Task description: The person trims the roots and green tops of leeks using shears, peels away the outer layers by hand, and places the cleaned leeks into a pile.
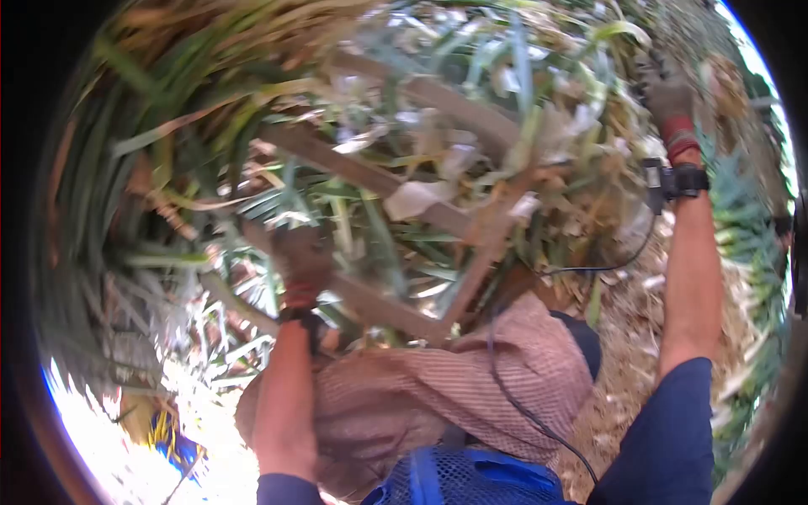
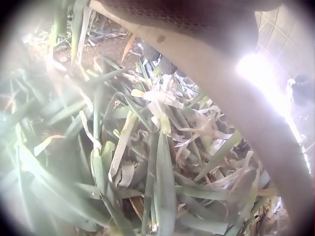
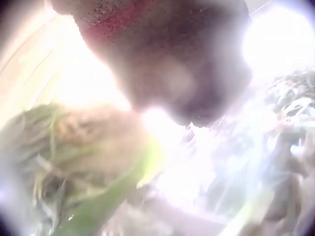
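My gloved left hand [image 1: 301, 252] lies over a bar of the brown wooden frame [image 1: 383, 307], near the middle of the head view. In the left wrist view the glove [image 2: 206, 24] sits across the pale bar [image 2: 211, 69], with dark rounded tips showing beneath it. Out at the upper right, my gloved right hand [image 1: 669, 93] reaches to the edge of the leafy heap, its blurred fingers apart. In the right wrist view, the dark glove [image 3: 182, 73] hangs just above a bundle of dry and green stalks [image 3: 93, 147].
Long cut green leaves [image 1: 93, 194] heap up on the left and behind the frame. A brown mesh cloth [image 1: 404, 396] covers the lap. Bare soil [image 1: 623, 370] lies right of it, beside a row of green-topped plants [image 1: 745, 244]. A cable [image 1: 539, 412] crosses the cloth.
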{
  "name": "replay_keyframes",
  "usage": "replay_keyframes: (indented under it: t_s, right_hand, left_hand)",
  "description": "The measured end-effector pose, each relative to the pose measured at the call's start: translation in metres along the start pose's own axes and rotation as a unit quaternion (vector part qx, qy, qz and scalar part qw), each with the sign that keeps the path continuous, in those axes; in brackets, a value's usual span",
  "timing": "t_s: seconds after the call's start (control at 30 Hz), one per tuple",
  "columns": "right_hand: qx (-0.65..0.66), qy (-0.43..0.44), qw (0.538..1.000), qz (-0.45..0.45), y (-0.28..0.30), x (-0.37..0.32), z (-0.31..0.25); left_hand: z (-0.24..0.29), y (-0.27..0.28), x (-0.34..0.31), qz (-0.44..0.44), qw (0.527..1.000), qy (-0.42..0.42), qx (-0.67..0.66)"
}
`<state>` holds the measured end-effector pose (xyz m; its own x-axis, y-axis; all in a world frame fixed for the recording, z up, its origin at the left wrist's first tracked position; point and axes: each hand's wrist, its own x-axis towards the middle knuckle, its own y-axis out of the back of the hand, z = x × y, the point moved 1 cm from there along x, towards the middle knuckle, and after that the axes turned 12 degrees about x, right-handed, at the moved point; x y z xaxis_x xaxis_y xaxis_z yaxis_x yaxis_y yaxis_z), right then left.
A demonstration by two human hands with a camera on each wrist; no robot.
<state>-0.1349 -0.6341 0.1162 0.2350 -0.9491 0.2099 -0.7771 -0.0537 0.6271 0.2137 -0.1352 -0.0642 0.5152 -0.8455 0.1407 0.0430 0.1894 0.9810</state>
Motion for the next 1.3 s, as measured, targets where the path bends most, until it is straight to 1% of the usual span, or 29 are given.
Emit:
replay_keyframes:
  t_s: [0.03,0.07,0.1,0.13,0.17,0.2,0.23,0.27,0.3,0.33,0.37,0.43,0.47,0.5,0.57,0.6,0.63,0.7,0.73,0.77,0.83,0.93,1.0,1.1,1.13,1.2,1.23,1.27,1.3]
  right_hand:
    - [-0.049,0.131,0.99,0.036,0.02,0.004,0.062]
    - [0.007,0.054,0.998,0.003,0.029,-0.036,0.074]
    - [-0.002,-0.066,0.995,-0.07,0.045,-0.066,0.112]
    - [-0.046,-0.143,0.987,-0.061,0.048,-0.111,0.136]
    - [-0.083,-0.088,0.989,-0.084,0.052,-0.163,0.135]
    - [-0.174,-0.195,0.96,-0.102,0.054,-0.21,0.145]
    - [-0.115,-0.242,0.948,-0.171,0.061,-0.25,0.179]
    - [-0.112,-0.258,0.951,-0.127,0.06,-0.301,0.194]
    - [-0.145,-0.295,0.936,-0.128,0.06,-0.355,0.25]
    - [-0.144,-0.355,0.91,-0.157,0.063,-0.399,0.266]
    - [-0.142,-0.411,0.881,-0.185,0.065,-0.434,0.273]
    - [-0.152,-0.518,0.821,-0.185,0.069,-0.479,0.278]
    - [-0.139,-0.536,0.813,-0.177,0.071,-0.491,0.289]
    - [-0.126,-0.554,0.805,-0.171,0.072,-0.502,0.3]
    - [-0.125,-0.568,0.8,-0.148,0.079,-0.507,0.318]
    - [-0.135,-0.564,0.804,-0.133,0.081,-0.497,0.325]
    - [-0.144,-0.56,0.807,-0.118,0.079,-0.488,0.331]
    - [-0.136,-0.488,0.858,-0.085,0.084,-0.484,0.386]
    - [-0.172,-0.431,0.88,-0.104,0.085,-0.473,0.4]
    - [-0.161,-0.412,0.888,-0.126,0.094,-0.496,0.459]
    - [-0.144,-0.376,0.906,-0.127,0.077,-0.453,0.503]
    - [-0.146,-0.42,0.888,-0.115,0.03,-0.409,0.554]
    - [-0.168,-0.461,0.864,-0.115,0.021,-0.397,0.558]
    - [-0.158,-0.48,0.856,-0.108,0.021,-0.397,0.545]
    - [-0.114,-0.472,0.869,-0.098,0.018,-0.402,0.536]
    - [0.028,-0.423,0.904,-0.059,0.015,-0.403,0.512]
    - [0.101,-0.391,0.914,-0.037,0.013,-0.397,0.499]
    - [0.126,-0.365,0.921,-0.045,0.015,-0.38,0.474]
    - [0.126,-0.366,0.92,-0.057,0.026,-0.364,0.486]
  left_hand:
    - [-0.002,0.0,0.001,-0.015,0.999,-0.012,-0.041]
    - [-0.001,-0.003,0.001,0.073,0.995,-0.048,-0.043]
    - [0.003,-0.002,0.004,0.022,0.998,-0.017,-0.055]
    - [0.006,0.005,0.003,-0.001,1.0,-0.021,0.02]
    - [-0.002,-0.003,-0.001,0.007,1.0,-0.019,-0.005]
    - [0.003,0.0,0.0,0.024,0.999,-0.025,-0.012]
    - [0.006,0.003,0.001,0.04,0.999,-0.031,-0.019]
    - [0.003,-0.001,0.0,0.028,0.999,-0.025,-0.023]
    - [-0.002,-0.006,-0.002,0.014,0.999,-0.02,-0.026]
    - [-0.004,-0.008,-0.005,0.009,1.0,-0.001,-0.028]
    - [0.0,-0.003,-0.003,-0.034,0.999,0.021,-0.022]
    - [-0.004,-0.006,-0.006,-0.007,1.0,0.005,0.005]
    - [-0.006,-0.005,-0.004,-0.05,0.999,0.003,-0.001]
    - [-0.009,-0.007,-0.003,-0.038,0.999,-0.001,-0.007]
    - [-0.01,-0.008,-0.004,-0.055,0.998,0.028,-0.028]
    - [-0.01,-0.007,-0.004,-0.056,0.998,0.017,-0.012]
    - [-0.014,-0.01,-0.005,-0.079,0.996,0.049,-0.017]
    - [-0.025,-0.018,-0.007,-0.114,0.985,0.102,-0.086]
    - [-0.05,-0.031,-0.016,-0.056,0.996,0.036,-0.061]
    - [-0.076,-0.042,-0.026,0.007,0.999,-0.026,-0.029]
    - [-0.046,-0.02,-0.009,-0.033,0.997,-0.036,0.061]
    - [0.001,-0.001,0.006,-0.123,0.987,0.016,0.1]
    - [0.018,0.01,0.005,-0.136,0.985,0.049,0.094]
    - [0.023,0.008,0.005,-0.039,0.996,0.014,0.078]
    - [0.025,0.007,0.005,-0.04,0.996,0.015,0.074]
    - [0.024,0.011,0.005,-0.043,0.997,0.019,0.062]
    - [0.023,0.015,0.007,-0.072,0.997,0.021,0.036]
    - [0.021,0.014,0.007,-0.089,0.994,0.027,0.059]
    - [0.022,0.013,0.006,-0.106,0.99,0.034,0.081]
